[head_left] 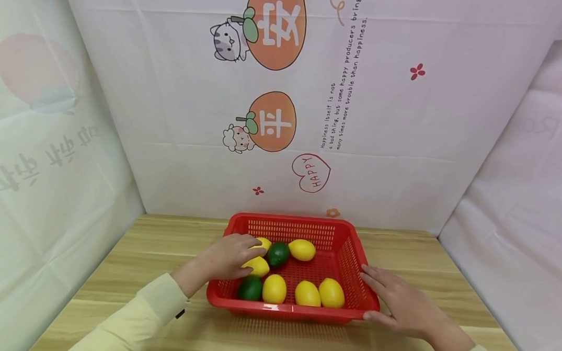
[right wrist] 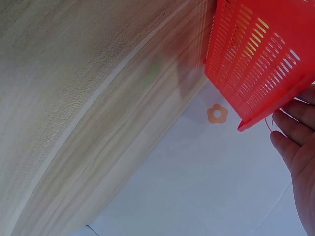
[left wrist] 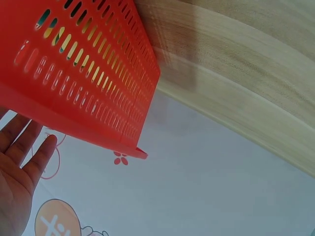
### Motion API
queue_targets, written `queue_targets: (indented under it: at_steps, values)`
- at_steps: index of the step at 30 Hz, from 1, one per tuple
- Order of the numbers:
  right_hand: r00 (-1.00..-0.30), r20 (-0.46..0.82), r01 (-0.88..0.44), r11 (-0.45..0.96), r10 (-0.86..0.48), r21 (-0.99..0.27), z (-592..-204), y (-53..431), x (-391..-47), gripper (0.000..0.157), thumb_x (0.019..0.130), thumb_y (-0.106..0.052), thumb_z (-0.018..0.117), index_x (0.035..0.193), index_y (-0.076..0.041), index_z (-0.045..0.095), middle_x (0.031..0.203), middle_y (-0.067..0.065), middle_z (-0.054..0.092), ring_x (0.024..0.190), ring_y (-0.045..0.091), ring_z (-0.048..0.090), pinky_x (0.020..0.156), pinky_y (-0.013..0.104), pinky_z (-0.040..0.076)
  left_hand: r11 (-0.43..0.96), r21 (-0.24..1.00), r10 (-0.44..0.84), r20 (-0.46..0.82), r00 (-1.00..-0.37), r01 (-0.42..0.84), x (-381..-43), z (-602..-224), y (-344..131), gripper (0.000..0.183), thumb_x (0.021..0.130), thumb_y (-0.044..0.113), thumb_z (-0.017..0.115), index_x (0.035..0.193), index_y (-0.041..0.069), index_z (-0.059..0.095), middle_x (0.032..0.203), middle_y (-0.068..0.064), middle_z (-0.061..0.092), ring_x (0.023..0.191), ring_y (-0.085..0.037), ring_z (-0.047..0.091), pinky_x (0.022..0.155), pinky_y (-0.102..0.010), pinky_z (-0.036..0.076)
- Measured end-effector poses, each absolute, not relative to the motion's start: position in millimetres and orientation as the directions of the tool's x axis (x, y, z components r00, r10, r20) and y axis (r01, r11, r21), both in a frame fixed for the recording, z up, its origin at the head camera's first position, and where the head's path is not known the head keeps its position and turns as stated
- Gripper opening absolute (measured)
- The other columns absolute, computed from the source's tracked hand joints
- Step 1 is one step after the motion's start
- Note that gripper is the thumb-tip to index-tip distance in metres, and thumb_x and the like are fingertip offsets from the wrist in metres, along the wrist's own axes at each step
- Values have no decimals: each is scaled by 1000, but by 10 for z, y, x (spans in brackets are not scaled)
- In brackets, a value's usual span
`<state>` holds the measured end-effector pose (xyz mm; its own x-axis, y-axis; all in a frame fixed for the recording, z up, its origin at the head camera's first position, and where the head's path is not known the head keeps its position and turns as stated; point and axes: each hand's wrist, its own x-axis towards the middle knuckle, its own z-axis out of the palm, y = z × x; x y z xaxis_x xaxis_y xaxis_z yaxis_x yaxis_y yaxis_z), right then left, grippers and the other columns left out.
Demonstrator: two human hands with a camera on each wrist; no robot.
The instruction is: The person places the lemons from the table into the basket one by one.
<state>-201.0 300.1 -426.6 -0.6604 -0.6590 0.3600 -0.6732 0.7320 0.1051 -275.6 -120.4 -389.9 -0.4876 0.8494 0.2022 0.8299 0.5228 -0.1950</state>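
Note:
A red plastic basket [head_left: 294, 312] with slotted walls holds several yellow lemons [head_left: 274, 289] and two dark green, lemon-shaped fruits [head_left: 278, 254]. My left hand [head_left: 230, 257] reaches over the basket's left rim, its loosely bent fingers above two lemons at that side. Whether those fingertips touch the lemons I cannot tell. In the left wrist view the left hand's fingers [left wrist: 39, 160] stretch past the rim. On the other side my right hand [head_left: 400, 301] rests against the right rim, fingers extended and thumb near the front corner. The right wrist view shows its fingers [right wrist: 290, 130] at the rim.
The basket stands on a wood-grain table [head_left: 174, 244], close to its back edge. Behind it rises a white printed sheet [head_left: 379, 190], and pale sheets [head_left: 520, 196] hang at both sides.

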Motion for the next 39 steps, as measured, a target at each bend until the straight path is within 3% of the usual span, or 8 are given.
queue_targets:
  at_steps: [12, 23, 31, 39]
  values:
    - [-638, 378, -684, 720, -671, 122, -4236, 3013, -2022, 75, 84, -59, 65, 128, 1, 60, 135, 18, 55, 115, 35, 57, 84, 48, 55, 515, -198, 853, 211, -477, 834, -2762, -3853, -1235, 52, 80, 32, 80, 125, 11, 64, 122, -8, 64, 111, -24, 60, 92, -39, 52]
    - [-619, 421, -696, 711, -663, 96, -4124, 3025, -2069, 68, 79, -43, 77, 125, 5, 61, 130, 21, 57, 115, 37, 56, 85, 51, 54, 530, -194, 844, 216, -491, 825, -2750, -3821, -1275, 48, 84, 29, 77, 126, 9, 65, 124, -12, 63, 113, -27, 59, 95, -42, 51]
    - [-585, 482, -693, 711, -652, 120, -4035, 3093, -2132, 74, 81, -48, 73, 131, 4, 57, 133, 22, 55, 117, 39, 54, 88, 55, 51, 551, -194, 820, 307, -483, 812, -2748, -3798, -1362, 46, 81, 25, 79, 122, 7, 67, 120, -11, 64, 109, -26, 60, 92, -41, 53]
    - [-598, 500, -672, 732, -627, 114, -3922, 3114, -2177, 76, 81, -49, 73, 136, 1, 53, 137, 22, 51, 121, 40, 50, 89, 57, 49, 596, -189, 775, 390, -497, 781, -2758, -3813, -1490, 52, 78, 29, 81, 122, 6, 66, 118, -12, 65, 108, -26, 61, 90, -44, 54]
